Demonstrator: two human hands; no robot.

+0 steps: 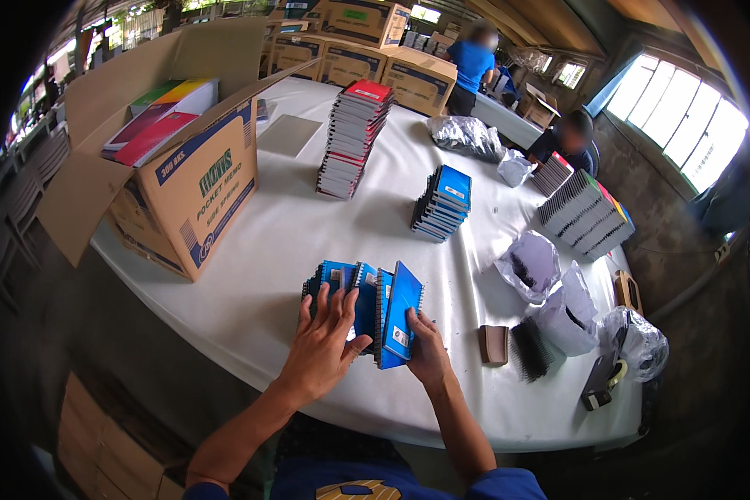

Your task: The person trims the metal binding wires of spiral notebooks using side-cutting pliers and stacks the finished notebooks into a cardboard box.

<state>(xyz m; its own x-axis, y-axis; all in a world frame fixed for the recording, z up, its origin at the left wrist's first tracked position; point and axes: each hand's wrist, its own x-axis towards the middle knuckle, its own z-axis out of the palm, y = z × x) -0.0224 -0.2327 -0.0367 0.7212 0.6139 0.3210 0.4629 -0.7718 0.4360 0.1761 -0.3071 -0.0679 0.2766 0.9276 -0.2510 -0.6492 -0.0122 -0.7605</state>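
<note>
My right hand (pixel 427 348) is closed round a few blue spiral notebooks (pixel 402 315), thumb on the front cover, holding them upright and slightly tilted. Just left of these, my left hand (pixel 321 346) has its fingers spread over more blue spiral notebooks (pixel 364 292), which stand close together on the white table. Its fingertips reach the near side of that group; whether they press on it I cannot tell. Farther off, a short stack of blue notebooks (pixel 442 202) stands by itself. A tall stack of red-covered notebooks (pixel 356 137) rises behind, to the left.
An open carton (pixel 196 187) full of notebooks stands at the left. On the right are a stack of spiral notebooks (pixel 586 215), white bags (pixel 532 265), black binding coils (pixel 531 350), a brown block (pixel 493 345) and a tape dispenser (pixel 602 379). Two people work at the far side, near closed cartons (pixel 417 79).
</note>
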